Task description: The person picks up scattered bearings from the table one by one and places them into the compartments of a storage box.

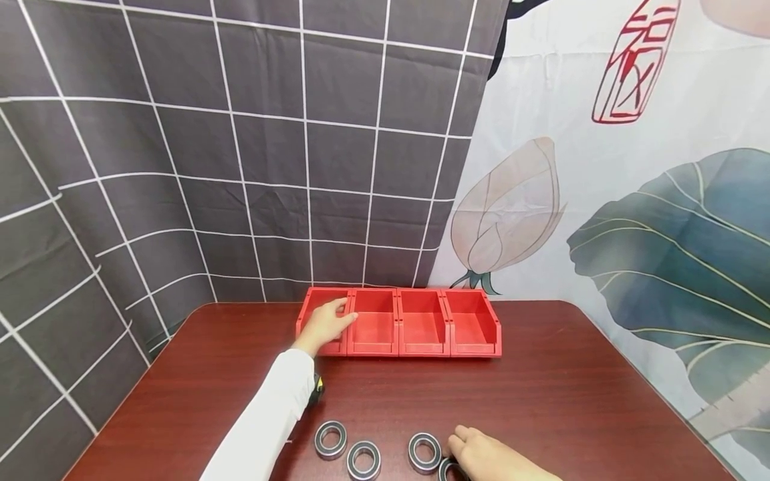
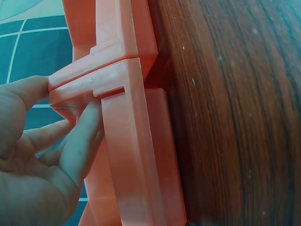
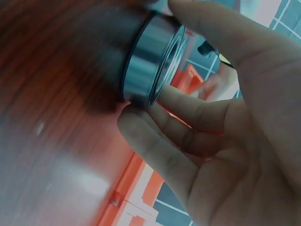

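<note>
My left hand point(image 1: 326, 325) is at the leftmost red bin point(image 1: 333, 349) of a joined row. In the left wrist view, its thumb and fingers pinch the bin's side wall point(image 2: 115, 77) near the upper rim. Down at the near side of the table, my right hand point(image 1: 488, 458) holds a metal ball bearing point(image 3: 146, 61) between thumb and fingers, low against the tabletop. From the head view this bearing is partly hidden by the hand. Another bearing point(image 1: 424, 453) lies flat just left of the right hand's fingertips.
Two more bearings point(image 1: 330, 439) point(image 1: 363, 461) lie flat near the left sleeve. Right of the leftmost bin stand three further red bins point(image 1: 424, 349). A black object with a yellow mark point(image 1: 316, 389) shows beside the left sleeve. A grid-patterned cloth point(image 1: 265, 153) hangs behind the brown table point(image 1: 541, 387).
</note>
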### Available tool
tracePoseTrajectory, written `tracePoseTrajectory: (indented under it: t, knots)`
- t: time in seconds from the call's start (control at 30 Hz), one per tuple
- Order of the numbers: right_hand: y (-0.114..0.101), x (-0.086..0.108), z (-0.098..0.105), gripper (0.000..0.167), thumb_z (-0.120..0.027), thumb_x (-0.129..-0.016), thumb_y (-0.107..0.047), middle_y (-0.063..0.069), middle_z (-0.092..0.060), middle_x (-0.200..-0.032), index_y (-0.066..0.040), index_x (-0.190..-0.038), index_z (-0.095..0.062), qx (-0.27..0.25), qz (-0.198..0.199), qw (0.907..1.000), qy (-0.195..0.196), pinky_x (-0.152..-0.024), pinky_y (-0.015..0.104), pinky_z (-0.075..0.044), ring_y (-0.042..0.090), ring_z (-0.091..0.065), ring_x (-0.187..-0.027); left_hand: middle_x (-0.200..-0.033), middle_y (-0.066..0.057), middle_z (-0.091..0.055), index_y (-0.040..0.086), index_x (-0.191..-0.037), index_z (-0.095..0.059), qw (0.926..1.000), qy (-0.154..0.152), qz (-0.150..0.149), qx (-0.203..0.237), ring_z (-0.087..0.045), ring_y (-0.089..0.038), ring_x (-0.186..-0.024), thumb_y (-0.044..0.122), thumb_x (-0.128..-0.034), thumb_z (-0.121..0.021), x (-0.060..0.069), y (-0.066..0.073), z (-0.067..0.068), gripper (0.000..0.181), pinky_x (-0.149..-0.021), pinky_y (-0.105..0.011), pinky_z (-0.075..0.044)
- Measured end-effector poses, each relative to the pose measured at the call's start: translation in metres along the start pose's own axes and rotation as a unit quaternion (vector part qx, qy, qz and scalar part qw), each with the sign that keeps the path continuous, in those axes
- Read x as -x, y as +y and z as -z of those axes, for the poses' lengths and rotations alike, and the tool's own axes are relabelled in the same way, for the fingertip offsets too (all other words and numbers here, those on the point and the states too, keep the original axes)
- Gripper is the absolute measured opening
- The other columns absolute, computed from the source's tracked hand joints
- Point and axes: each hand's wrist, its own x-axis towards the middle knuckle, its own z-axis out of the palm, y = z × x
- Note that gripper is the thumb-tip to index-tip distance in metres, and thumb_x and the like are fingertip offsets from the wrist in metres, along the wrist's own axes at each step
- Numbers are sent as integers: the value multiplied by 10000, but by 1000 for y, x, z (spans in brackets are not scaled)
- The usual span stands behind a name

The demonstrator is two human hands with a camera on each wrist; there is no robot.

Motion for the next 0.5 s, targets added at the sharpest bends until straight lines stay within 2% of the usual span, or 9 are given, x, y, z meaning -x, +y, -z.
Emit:
tracePoseTrajectory:
  t: [0.2, 0.37, 0.5]
  knots:
    - [2, 1, -5, 153, -719, -773, -79, -107, -396, -735, -123, -816, -579, 213, 231, 9992, 232, -573, 120, -361, 7, -357, -635, -1306, -164, -556, 65, -1414, -459, 10000, 30, -35, -38, -608, -303, -1073, 290, -892, -677, 0, 0, 1, 609, -796, -381, -544]
    - [7, 1, -8, 188, -737, -734, -65, -93, -412, -748, -129, -813, -578, 402, 657, 9954, 575, -556, 114, -339, -2, -365, -631, -1316, -159, -551, 61, -1412, -460, 10000, 17, -43, 28, -605, -309, -1080, 291, -892, -673, 0, -2, -1, 608, -811, -392, -539]
    - [9, 1, -7, 203, -735, -714, -76, -98, -404, -754, -135, -827, -577, 490, 823, 9930, 696, -571, 80, -304, -13, -356, -634, -1322, -153, -547, 66, -1414, -458, 10000, 44, -50, 50, -598, -312, -1095, 316, -890, -673, 0, -3, -2, 619, -817, -399, -536]
